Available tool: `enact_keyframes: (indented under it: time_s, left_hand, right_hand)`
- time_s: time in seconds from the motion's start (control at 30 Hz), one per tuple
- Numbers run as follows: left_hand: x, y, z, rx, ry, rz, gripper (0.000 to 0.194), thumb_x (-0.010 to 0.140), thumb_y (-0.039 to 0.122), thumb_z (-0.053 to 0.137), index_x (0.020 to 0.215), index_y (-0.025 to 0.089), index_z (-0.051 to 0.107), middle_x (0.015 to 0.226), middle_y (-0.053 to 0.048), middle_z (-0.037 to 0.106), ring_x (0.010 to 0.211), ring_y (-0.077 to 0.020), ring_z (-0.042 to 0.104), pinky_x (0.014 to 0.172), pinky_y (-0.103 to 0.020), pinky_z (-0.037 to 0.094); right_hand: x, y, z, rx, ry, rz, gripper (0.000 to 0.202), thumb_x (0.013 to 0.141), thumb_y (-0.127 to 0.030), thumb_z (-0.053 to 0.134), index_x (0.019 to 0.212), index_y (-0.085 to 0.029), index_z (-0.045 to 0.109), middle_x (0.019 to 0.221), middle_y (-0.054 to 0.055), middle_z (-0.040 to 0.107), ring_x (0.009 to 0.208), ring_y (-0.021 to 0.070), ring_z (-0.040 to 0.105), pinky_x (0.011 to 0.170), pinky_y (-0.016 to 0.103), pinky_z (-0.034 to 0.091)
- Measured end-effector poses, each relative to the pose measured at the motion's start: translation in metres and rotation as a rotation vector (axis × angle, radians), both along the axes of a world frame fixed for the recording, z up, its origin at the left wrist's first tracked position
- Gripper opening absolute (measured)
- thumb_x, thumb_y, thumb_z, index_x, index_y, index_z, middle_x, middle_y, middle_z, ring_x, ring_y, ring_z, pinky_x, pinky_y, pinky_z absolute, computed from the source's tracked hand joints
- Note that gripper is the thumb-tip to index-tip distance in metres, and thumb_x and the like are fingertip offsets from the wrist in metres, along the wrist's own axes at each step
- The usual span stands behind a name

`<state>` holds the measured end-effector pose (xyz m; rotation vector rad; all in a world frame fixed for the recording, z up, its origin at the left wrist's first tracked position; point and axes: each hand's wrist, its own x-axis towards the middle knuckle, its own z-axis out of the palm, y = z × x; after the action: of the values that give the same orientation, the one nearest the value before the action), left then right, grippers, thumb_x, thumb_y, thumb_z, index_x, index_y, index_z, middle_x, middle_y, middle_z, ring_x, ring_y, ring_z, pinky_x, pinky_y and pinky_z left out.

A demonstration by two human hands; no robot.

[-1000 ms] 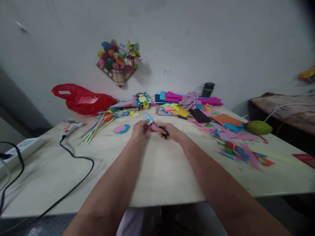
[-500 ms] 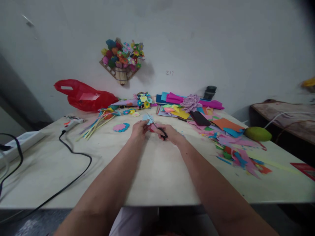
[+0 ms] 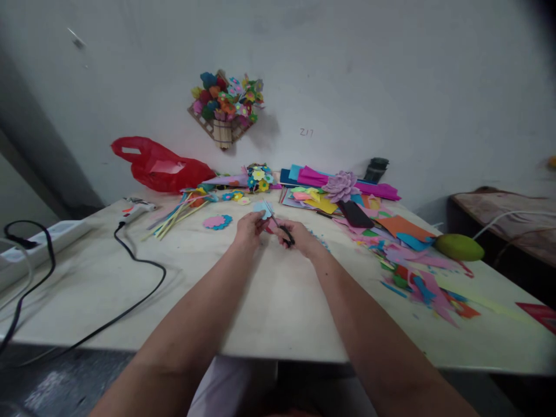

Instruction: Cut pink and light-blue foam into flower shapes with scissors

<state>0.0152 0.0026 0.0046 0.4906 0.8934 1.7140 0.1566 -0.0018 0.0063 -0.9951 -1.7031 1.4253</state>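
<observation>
Pinching a light blue piece [image 3: 260,207] by its lower part, the left hand [image 3: 251,229] had a narrow grip; the piece rose past the fingertips toward twelve o'clock, above the middle of the tabletop [image 3: 278,307]; it looked pale, thin and flat, plain in colour, with an outline that seemed rounded, its finer edge too small to make out; the right hand [image 3: 297,236], at three o'clock from the left, had its grip closed around the black handles of the scissors [image 3: 288,234]; their slim blades slanted toward eleven o'clock, up against the blue piece in view, though whether they bit into it I could not tell; a reddish-pink piece [image 3: 271,227] showed between the hands, partly hidden.

Reckoned from the hands, a pink scalloped piece [image 3: 214,222] lay partly over a blue one [image 3: 227,221] at nine o'clock; pale yellow sticks [image 3: 171,219] spread beyond it; a lilac flower [image 3: 342,185] sat at two; a green fruit [image 3: 459,247] lay at three; mixed scraps [image 3: 428,289] lay at four.
</observation>
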Motion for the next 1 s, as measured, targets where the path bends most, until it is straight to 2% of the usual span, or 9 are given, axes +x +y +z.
enact_keyframes:
  time_s: [0.37,0.6,0.73,1.0]
  left_hand:
    - [0.004,0.001,0.0,-0.028,-0.067,0.027,0.008,0.069,0.007,0.064,0.073,0.015,0.062,0.073,-0.007,0.068,0.06,-0.0128,0.064,0.061,-0.022,0.052]
    - [0.009,-0.001,0.003,-0.046,-0.091,0.06,0.011,0.069,0.007,0.065,0.074,0.016,0.06,0.065,-0.002,0.065,0.056,-0.0112,0.062,0.06,-0.021,0.053]
    - [0.008,-0.002,0.003,-0.053,-0.093,0.039,0.013,0.068,0.009,0.065,0.076,0.017,0.059,0.065,-0.001,0.064,0.054,-0.0107,0.061,0.058,-0.021,0.052]
    - [0.01,-0.006,0.005,-0.044,-0.107,-0.053,0.009,0.069,0.006,0.057,0.075,0.013,0.06,0.069,-0.006,0.066,0.054,-0.0111,0.061,0.054,-0.02,0.048]
  right_hand:
    - [0.0,-0.001,0.0,-0.02,0.032,-0.011,0.027,0.068,-0.038,0.072,0.075,-0.016,0.059,0.048,-0.006,0.05,0.04,0.0063,0.043,0.041,0.018,0.034]
    - [-0.002,-0.003,0.004,-0.052,0.068,-0.042,0.022,0.068,-0.035,0.07,0.071,-0.017,0.058,0.047,-0.006,0.051,0.038,0.0062,0.042,0.039,0.018,0.03]
    - [-0.002,-0.005,0.007,-0.058,0.065,-0.071,0.019,0.068,-0.031,0.07,0.071,-0.016,0.058,0.047,-0.006,0.051,0.039,0.0062,0.043,0.04,0.018,0.03]
    - [-0.003,-0.01,0.013,-0.049,0.065,-0.122,0.014,0.073,-0.026,0.067,0.072,-0.016,0.059,0.048,-0.005,0.052,0.039,0.0062,0.043,0.039,0.018,0.03]
